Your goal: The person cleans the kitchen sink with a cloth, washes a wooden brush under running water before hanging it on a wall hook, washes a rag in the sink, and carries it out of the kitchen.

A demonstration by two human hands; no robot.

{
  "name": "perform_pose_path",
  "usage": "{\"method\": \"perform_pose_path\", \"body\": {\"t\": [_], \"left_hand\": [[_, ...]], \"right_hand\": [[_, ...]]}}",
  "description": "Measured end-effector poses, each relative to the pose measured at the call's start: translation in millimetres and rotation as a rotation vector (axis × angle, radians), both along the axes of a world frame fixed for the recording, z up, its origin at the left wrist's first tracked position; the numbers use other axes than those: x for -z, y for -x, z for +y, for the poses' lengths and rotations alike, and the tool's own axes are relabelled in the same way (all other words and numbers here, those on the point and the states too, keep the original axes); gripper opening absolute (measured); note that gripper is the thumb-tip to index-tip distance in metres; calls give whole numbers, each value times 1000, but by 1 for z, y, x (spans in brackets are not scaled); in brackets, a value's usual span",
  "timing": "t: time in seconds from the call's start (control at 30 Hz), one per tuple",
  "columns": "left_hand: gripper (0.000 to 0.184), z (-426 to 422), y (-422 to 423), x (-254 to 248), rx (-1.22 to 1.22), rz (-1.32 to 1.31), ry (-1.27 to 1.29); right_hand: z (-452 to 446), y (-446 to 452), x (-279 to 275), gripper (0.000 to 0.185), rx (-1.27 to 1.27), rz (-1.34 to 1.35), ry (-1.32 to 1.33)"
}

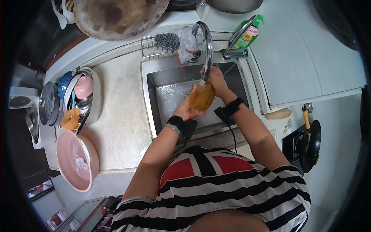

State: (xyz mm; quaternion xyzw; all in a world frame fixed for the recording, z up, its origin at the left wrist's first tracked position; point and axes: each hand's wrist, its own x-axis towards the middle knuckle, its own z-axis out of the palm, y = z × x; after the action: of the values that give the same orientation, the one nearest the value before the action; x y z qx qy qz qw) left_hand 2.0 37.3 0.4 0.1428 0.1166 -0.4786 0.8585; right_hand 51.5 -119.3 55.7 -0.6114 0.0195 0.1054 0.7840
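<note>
Over the steel sink (154,98), an orange-brown object (202,96) with a wet-looking surface is held between both hands; I cannot make out its kind. My left hand (188,109) is closed on its lower left side, with the fingers partly beneath it. On the upper right side, my right hand (217,80) grips it, and its fingertips are partly hidden behind the faucet (209,46). Water runs from the spout onto the object's top. Each wrist carries a black strap with a small device.
Left of the sink are a white rack of bowls (96,96) and a pink basin (79,162). A wire rack (148,48) with a scouring pad sits behind the sink. A green soap bottle (248,36) stands behind right. A wok (311,147) is at the right.
</note>
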Motion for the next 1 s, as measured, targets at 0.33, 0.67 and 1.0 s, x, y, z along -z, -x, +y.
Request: {"method": "perform_pose_path", "body": {"t": [0.33,0.67,1.0], "left_hand": [[45,-5,-6,-4,-102,2,-5],[48,-20,-7,7,-372,190,211],[48,-52,42,-46,-566,414,540]], "right_hand": [[-13,-29,-13,48,401,-827,1231],[-45,-15,44,50,215,-539,1099],[30,78,7,39,-86,148,-681]]}}
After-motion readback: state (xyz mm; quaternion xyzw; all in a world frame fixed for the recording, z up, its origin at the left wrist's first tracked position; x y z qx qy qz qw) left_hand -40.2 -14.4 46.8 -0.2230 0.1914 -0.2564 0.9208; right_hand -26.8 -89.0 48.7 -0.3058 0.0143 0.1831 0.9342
